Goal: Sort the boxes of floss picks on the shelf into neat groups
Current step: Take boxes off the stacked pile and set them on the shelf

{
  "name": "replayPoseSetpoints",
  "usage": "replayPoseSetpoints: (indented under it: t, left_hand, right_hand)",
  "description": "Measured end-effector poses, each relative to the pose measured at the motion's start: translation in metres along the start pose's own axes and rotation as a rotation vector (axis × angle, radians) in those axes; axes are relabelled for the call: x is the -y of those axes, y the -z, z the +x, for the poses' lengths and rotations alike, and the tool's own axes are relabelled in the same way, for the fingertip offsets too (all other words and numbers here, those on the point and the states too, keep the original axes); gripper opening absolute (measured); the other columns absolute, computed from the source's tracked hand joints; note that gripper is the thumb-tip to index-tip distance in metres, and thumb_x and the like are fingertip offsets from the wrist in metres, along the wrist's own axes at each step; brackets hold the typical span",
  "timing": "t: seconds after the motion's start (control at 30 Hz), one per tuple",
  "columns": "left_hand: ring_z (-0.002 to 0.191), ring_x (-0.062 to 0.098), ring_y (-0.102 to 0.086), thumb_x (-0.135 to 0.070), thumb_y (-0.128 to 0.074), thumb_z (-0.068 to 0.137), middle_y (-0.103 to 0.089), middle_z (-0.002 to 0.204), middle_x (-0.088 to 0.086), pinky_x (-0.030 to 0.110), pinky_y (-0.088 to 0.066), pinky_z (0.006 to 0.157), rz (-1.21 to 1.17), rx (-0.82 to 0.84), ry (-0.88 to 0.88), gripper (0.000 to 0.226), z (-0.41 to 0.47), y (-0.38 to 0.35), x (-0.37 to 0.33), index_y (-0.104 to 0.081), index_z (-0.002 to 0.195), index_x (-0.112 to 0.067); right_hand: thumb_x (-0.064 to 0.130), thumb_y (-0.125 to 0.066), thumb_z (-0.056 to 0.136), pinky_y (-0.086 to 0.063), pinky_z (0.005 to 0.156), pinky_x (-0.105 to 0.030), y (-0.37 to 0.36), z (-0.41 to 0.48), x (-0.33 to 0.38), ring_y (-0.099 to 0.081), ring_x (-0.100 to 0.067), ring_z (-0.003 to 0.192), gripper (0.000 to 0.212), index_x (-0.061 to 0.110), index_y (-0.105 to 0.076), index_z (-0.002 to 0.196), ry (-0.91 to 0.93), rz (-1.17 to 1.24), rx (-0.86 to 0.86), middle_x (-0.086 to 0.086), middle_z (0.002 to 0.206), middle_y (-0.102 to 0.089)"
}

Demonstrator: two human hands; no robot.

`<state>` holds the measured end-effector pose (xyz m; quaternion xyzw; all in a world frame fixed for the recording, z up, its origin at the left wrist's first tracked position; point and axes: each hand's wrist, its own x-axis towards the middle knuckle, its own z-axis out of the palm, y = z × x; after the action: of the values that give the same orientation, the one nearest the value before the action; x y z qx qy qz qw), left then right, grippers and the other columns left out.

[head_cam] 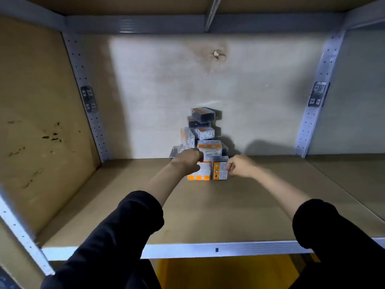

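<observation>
A pile of floss pick boxes (pixel 205 140) leans against the back wall (pixel 166 80) at the far middle of the shelf (pixel 208 215), with dark boxes on top and clear and orange ones lower down. Two more stand side by side at its near foot. The left grip (pixel 188 161) is curled over the orange and white box (pixel 201 174). The right grip (pixel 239 166) pinches the right edge of the upright box (pixel 219 171) just beside it. Black sleeves (pixel 125 230) cover both forearms.
</observation>
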<state>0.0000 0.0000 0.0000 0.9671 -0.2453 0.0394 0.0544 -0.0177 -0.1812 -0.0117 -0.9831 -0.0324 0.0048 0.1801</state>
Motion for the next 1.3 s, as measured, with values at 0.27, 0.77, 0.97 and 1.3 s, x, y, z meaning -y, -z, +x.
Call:
replayPoseSetpoints:
  t: [0.27,0.77,0.97,1.3]
  left_hand:
    - [0.123,0.027,-0.049,-0.009,-0.054,0.091,-0.050,0.135,0.011,0.035,-0.044,0.097,0.103,-0.099,-0.017,0.039,0.052,-0.005,-0.001,-0.049,0.129,-0.007]
    - [0.134,0.027,-0.036,-0.017,-0.058,0.089,-0.034,0.145,0.011,0.037,-0.041,0.104,0.246,-0.091,-0.157,0.057,0.104,-0.030,0.010,-0.033,0.139,-0.006]
    - [0.133,0.027,-0.036,-0.014,-0.052,0.090,-0.036,0.143,0.013,0.036,-0.040,0.102,0.264,-0.095,-0.165,0.053,0.106,-0.030,0.013,-0.033,0.139,-0.005]
    - [0.130,0.027,-0.041,-0.018,-0.055,0.087,-0.042,0.140,0.013,0.035,-0.041,0.101,0.198,-0.079,-0.132,0.056,0.100,-0.015,0.014,-0.037,0.139,-0.005]
  right_hand:
    - [0.006,-0.063,0.081,-0.043,0.075,-0.026,0.001,0.040,-0.023,-0.062,-0.028,0.102,0.022,0.001,-0.068,0.101,0.034,0.005,-0.027,-0.015,0.111,-0.068]
    - [0.008,-0.068,0.077,-0.047,0.092,-0.037,-0.014,0.094,-0.041,-0.056,-0.030,0.109,0.042,-0.001,-0.058,0.117,0.078,-0.041,0.015,-0.017,0.124,-0.057]
    - [0.011,-0.072,0.074,-0.049,0.089,-0.037,-0.019,0.095,-0.046,-0.058,-0.028,0.104,0.042,0.002,-0.059,0.113,0.098,-0.044,-0.015,-0.014,0.119,-0.060]
    - [0.019,-0.066,0.081,-0.033,0.095,-0.029,-0.043,0.054,-0.055,-0.041,-0.024,0.121,0.051,0.005,-0.045,0.126,0.271,-0.208,-0.037,-0.010,0.133,-0.045]
